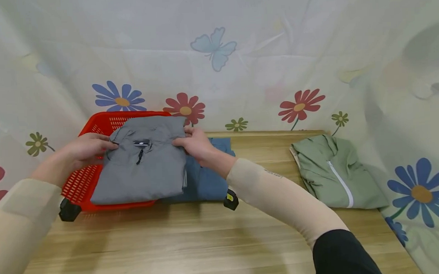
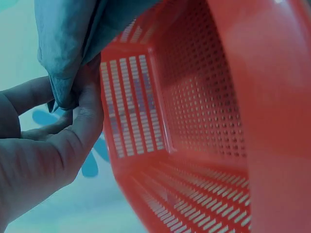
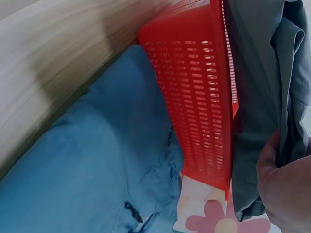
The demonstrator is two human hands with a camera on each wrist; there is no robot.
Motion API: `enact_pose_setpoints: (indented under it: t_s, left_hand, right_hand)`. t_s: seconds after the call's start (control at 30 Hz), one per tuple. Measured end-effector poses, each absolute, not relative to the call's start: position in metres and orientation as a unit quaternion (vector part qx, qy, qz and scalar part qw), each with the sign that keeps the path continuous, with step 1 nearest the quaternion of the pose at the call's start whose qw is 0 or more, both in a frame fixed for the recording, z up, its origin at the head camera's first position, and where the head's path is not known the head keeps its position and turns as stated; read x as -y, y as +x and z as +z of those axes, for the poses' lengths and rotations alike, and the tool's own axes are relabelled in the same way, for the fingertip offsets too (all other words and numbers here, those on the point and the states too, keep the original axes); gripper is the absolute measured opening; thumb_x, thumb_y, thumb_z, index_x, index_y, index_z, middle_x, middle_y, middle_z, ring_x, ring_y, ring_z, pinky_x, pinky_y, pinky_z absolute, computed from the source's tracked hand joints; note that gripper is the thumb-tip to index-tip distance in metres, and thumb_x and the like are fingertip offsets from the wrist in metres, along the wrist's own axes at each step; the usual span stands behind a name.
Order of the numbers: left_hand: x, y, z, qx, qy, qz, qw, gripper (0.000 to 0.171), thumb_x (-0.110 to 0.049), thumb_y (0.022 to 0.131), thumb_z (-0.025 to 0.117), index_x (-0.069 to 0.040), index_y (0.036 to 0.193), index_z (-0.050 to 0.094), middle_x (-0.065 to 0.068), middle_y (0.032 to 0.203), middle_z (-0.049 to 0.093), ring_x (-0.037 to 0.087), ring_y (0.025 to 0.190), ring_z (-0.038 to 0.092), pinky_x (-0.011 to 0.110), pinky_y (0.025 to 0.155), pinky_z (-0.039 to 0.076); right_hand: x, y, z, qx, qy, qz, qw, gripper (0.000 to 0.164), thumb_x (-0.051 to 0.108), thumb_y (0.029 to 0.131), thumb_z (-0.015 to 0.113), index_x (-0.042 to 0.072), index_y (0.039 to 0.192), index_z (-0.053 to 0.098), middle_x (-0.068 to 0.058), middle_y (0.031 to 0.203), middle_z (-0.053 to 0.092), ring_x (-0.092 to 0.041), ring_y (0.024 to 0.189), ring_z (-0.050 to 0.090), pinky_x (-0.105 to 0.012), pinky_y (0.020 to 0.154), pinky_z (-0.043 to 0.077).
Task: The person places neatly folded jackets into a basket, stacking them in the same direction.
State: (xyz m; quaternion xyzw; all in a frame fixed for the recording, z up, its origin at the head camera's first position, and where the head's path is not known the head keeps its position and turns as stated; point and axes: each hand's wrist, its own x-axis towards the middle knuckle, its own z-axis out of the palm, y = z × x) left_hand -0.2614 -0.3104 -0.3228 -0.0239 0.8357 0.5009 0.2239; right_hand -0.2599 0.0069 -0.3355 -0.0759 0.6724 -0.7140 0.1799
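A folded grey jacket (image 1: 144,173) with a dark drawcord and label near its collar is held over the red plastic basket (image 1: 80,186). My left hand (image 1: 87,149) pinches its left edge, and in the left wrist view the fingers grip a bunched corner of grey cloth (image 2: 63,53) above the basket's hollow. On the opposite edge my right hand (image 1: 197,144) pinches the jacket, thumb on top. The right wrist view shows the grey cloth (image 3: 257,97) beside the basket's perforated side wall (image 3: 194,92).
A folded blue garment (image 1: 210,178) lies on the wooden table (image 1: 165,245) just right of the basket, partly under the grey jacket in view. Farther right lies a folded green jacket (image 1: 335,177) with a white zip. A flower-printed curtain (image 1: 254,82) hangs behind the table.
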Motion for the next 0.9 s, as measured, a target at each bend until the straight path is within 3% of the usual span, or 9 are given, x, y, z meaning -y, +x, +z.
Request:
enact_pose_setpoints:
  t_s: [0.13, 0.33, 0.6, 0.73, 0.9]
  left_hand:
    - [0.324, -0.266, -0.324, -0.844, -0.016, 0.485, 0.229, 0.069, -0.026, 0.108, 0.053, 0.014, 0.154, 0.022, 0.025, 0.14, 0.044, 0.044, 0.131, 0.038, 0.043, 0.093, 0.056]
    - [0.347, -0.268, -0.326, -0.864, -0.006, 0.453, 0.221, 0.074, -0.031, 0.107, 0.056, 0.014, 0.154, 0.021, 0.021, 0.131, 0.054, 0.033, 0.114, 0.054, 0.044, 0.09, 0.058]
    - [0.364, -0.271, -0.322, -0.873, 0.005, 0.434, 0.224, 0.077, -0.032, 0.106, 0.059, 0.014, 0.154, 0.021, 0.011, 0.121, 0.061, 0.021, 0.101, 0.062, 0.043, 0.09, 0.058]
    - [0.369, -0.276, -0.315, -0.875, 0.01, 0.427, 0.226, 0.076, -0.029, 0.108, 0.055, 0.017, 0.153, 0.016, 0.023, 0.128, 0.056, 0.021, 0.1, 0.063, 0.045, 0.089, 0.058]
    - [0.376, -0.278, -0.312, -0.887, 0.008, 0.405, 0.222, 0.076, -0.028, 0.109, 0.053, 0.019, 0.153, 0.013, 0.035, 0.137, 0.045, 0.022, 0.1, 0.063, 0.046, 0.09, 0.058]
  right_hand:
    - [0.007, -0.261, -0.334, -0.684, -0.074, -0.706, 0.167, 0.058, 0.004, 0.1, 0.066, 0.0, 0.152, 0.043, -0.014, 0.134, 0.063, -0.023, 0.112, 0.063, -0.038, 0.095, 0.053]
    - [0.029, -0.264, -0.337, -0.701, -0.066, -0.694, 0.151, 0.068, 0.004, 0.098, 0.068, -0.002, 0.157, 0.034, -0.018, 0.149, 0.05, -0.028, 0.131, 0.054, -0.042, 0.104, 0.049]
    - [0.048, -0.272, -0.35, -0.698, -0.06, -0.701, 0.137, 0.056, 0.003, 0.095, 0.072, -0.003, 0.146, 0.05, -0.008, 0.119, 0.066, -0.019, 0.103, 0.063, -0.037, 0.095, 0.055]
    - [0.054, -0.274, -0.35, -0.713, -0.045, -0.69, 0.121, 0.053, 0.005, 0.095, 0.073, -0.002, 0.143, 0.052, -0.005, 0.113, 0.065, -0.018, 0.098, 0.063, -0.037, 0.092, 0.056]
    - [0.062, -0.275, -0.348, -0.741, -0.03, -0.661, 0.117, 0.062, 0.008, 0.095, 0.074, 0.001, 0.151, 0.046, -0.007, 0.122, 0.062, -0.018, 0.104, 0.061, -0.036, 0.093, 0.055]
